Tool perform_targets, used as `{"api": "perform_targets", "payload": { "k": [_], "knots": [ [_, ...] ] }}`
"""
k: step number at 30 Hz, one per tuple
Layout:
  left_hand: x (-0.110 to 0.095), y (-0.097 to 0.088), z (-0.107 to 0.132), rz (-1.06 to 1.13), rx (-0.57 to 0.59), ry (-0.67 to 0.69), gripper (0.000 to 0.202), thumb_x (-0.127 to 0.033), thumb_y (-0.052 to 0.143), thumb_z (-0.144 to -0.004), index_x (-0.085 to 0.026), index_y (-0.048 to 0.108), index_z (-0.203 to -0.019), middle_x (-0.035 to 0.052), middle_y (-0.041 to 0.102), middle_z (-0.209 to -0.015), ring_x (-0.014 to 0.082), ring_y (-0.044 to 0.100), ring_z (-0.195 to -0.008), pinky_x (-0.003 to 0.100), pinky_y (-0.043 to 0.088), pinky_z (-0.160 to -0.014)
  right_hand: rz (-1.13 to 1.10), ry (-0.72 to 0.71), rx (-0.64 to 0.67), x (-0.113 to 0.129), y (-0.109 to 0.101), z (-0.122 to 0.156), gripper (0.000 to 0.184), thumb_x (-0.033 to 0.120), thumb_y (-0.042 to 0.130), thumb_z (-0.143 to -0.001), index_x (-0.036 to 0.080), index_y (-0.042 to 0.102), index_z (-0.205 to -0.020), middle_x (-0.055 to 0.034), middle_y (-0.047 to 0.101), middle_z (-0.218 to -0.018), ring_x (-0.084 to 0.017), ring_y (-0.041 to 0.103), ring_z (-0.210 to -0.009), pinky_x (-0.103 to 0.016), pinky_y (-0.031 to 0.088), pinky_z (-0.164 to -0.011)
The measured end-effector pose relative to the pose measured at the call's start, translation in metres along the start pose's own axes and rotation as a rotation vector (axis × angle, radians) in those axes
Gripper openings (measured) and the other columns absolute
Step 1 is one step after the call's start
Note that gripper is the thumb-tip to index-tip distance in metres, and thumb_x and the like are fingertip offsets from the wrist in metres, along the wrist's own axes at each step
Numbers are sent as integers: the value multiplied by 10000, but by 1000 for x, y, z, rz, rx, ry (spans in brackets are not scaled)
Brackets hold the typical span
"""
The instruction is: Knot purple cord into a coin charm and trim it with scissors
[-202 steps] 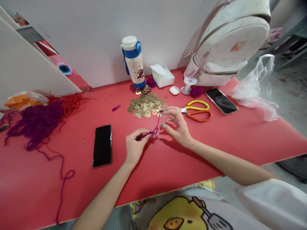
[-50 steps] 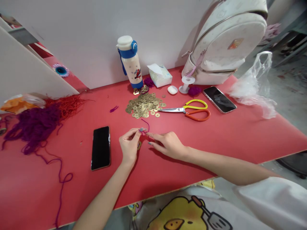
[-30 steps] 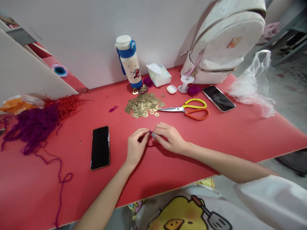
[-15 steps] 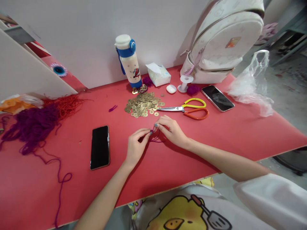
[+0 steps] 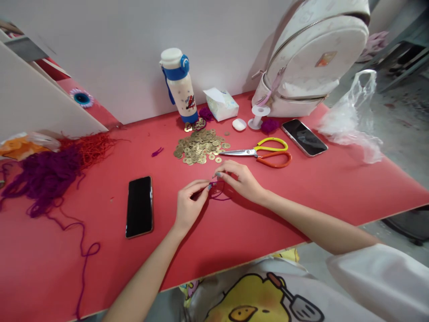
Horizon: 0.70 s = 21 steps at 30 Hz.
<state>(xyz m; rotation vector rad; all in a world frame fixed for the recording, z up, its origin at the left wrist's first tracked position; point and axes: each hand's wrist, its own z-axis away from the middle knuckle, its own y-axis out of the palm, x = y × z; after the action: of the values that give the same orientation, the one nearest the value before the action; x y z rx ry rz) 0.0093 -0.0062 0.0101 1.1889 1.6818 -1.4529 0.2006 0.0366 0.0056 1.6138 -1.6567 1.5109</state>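
- Centrally, on a red tabletop (image 5: 301,188), the person's left hand (image 5: 189,203) and right hand (image 5: 243,181) meet almost fingertip to fingertip.
- The left hand is curled narrow, with thumb and forefinger pinched on a thin purple thread (image 5: 218,196).
- The right hand lies palm down and grips the same thread between thumb and forefinger, its other fingers loosely bent.
- The thin purple thread forms a small loop on the tabletop, just below the point where the fingertips meet. Whether anything is strung on it is too small to tell.
- Near the hands, farther back, sits a flat pile of small brass-coloured coins (image 5: 200,148).
- Just right of the pile lie metal scissors with one yellow and one orange handle (image 5: 264,153), blades pointing toward the coins.
- A black smartphone (image 5: 140,206) lies face up, left of the left hand and apart from it.
- By the white wall stand a white drinking bottle with a blue lid (image 5: 179,85), a white tissue pack (image 5: 221,103) and a white plastic spool (image 5: 257,117).
- A white backpack (image 5: 315,53) leans at the back right, with a second dark smartphone (image 5: 304,137) in front of it.
- At far left, a heap of purple yarn (image 5: 43,172) touches a tangle of red yarn (image 5: 95,145).
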Motion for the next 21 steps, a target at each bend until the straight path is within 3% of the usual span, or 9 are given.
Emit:
{"api": "perform_targets", "payload": {
  "k": [9,17,21],
  "knots": [
    [0,-1,0,-7,4,45,145,-176,614,-874,-181,757,-845,63,762,-893,176,711,-821,275,569,-763,-67,-70,19,-4,2,-1,11,208,704,-864,215,711,-869,-26,645,-864,-177,603,-853,-354,505,-815],
    [0,-2,0,-6,20,64,133,-189,638,-864,-182,764,-822,61,769,-862,178,713,-786,279,575,-757,-45,-77,34,-2,3,1,27,224,736,-840,205,726,-824,-25,629,-845,-170,593,-824,-337,499,-794],
    [0,-2,-1,13,26,58,151,-202,623,-876,-187,767,-833,64,771,-876,185,716,-805,293,579,-777,-107,6,34,0,3,0,88,256,736,-837,198,712,-775,-20,624,-797,-160,566,-760,-314,485,-714]
  ]
}}
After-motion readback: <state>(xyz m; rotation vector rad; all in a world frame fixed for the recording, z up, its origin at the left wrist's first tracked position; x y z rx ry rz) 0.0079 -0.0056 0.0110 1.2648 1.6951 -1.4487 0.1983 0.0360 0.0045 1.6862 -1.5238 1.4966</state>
